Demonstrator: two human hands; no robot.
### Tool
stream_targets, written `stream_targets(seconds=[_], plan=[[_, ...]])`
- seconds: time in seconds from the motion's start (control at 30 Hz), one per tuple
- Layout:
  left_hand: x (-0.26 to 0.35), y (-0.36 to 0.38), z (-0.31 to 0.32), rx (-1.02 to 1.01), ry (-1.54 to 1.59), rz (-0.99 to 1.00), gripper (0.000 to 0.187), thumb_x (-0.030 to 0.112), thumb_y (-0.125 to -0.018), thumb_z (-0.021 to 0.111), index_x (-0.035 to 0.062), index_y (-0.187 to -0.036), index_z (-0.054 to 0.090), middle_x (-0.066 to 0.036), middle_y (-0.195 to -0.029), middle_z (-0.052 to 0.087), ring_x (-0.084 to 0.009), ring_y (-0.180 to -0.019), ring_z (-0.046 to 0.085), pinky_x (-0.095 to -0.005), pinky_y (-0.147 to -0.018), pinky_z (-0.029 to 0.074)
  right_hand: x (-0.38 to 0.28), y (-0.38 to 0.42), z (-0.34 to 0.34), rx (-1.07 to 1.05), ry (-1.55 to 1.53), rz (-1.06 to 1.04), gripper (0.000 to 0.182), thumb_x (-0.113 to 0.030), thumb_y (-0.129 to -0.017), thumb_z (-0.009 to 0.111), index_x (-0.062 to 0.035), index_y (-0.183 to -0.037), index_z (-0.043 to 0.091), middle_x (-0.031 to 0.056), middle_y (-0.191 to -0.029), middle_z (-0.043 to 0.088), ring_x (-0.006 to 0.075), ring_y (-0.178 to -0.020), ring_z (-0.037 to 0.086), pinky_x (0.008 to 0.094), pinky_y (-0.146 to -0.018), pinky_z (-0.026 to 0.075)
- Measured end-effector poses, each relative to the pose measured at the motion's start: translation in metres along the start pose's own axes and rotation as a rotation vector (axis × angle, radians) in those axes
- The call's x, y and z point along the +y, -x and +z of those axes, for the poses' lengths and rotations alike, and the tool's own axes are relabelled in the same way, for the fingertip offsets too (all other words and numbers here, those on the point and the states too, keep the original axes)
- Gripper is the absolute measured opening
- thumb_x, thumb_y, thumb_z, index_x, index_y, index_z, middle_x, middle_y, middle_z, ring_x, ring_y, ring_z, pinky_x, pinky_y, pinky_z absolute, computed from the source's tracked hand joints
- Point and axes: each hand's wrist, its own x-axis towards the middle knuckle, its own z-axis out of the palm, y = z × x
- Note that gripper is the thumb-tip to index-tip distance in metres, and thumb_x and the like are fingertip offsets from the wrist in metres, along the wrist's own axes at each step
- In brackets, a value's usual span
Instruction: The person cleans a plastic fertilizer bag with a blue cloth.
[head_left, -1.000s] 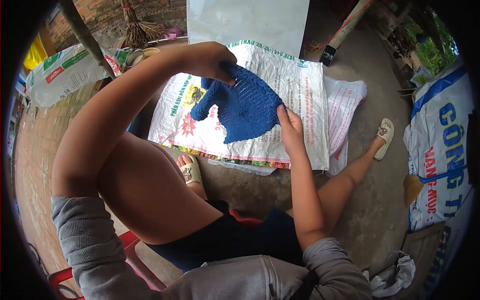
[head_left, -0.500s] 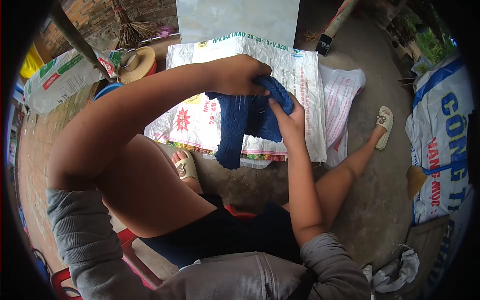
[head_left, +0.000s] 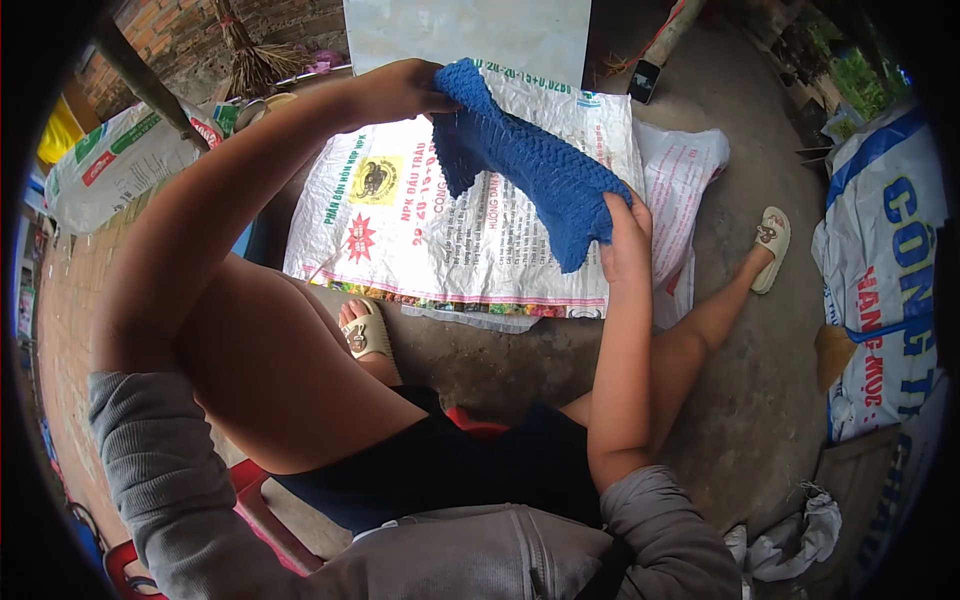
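A blue knitted or crocheted piece (head_left: 530, 150) is stretched slantwise between my two hands, above a white printed sack (head_left: 370, 240) laid flat. My left hand (head_left: 405, 90) grips its upper left end, with the fingers closed around the edge. At the lower right end, my right hand (head_left: 627, 230) pinches the other edge between thumb and fingers. Two flaps of the piece hang down, one beneath each end.
A pale board (head_left: 470, 35) lies beyond the sack. Another white bag (head_left: 680, 170) sticks out at its right. A straw broom (head_left: 250, 60) leans by the brick wall. Large printed sacks (head_left: 890, 290) stand at the right. A red stool (head_left: 270, 520) is under me.
My hands have moved apart, the left one up and left, the right one slightly right. The bunched blue piece is now spread out between them.
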Motion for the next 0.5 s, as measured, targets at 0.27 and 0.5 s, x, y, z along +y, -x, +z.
stream_targets(seconds=[0.27, 0.5], plan=[[0.011, -0.004, 0.0, 0.101, 0.404, 0.008, 0.027, 0.002, -0.086, 0.052, 0.0033, -0.111, 0.06, -0.011, -0.096, 0.066, -0.0184, -0.084, 0.064, -0.0312, -0.08, 0.051, -0.004, 0.0, -0.004, -0.006, -0.144, 0.189, 0.026, -0.008, -0.09, 0.06, 0.0032, -0.112, 0.063, 0.0113, -0.106, 0.068, 0.0187, -0.092, 0.067, 0.0306, -0.082, 0.053], [-0.011, -0.012, 0.027, 0.142, 0.451, -0.272, 0.031, 0.025, -0.093, 0.054, -0.0009, -0.107, 0.066, -0.01, -0.084, 0.066, -0.0161, -0.065, 0.063, -0.03, -0.061, 0.054, 0.018, 0.001, 0.011, 0.002, -0.23, 0.382, 0.04, -0.027, -0.094, 0.059, 0.0019, -0.121, 0.058, 0.0131, -0.116, 0.065, 0.0245, -0.104, 0.063, 0.037, -0.093, 0.049]])
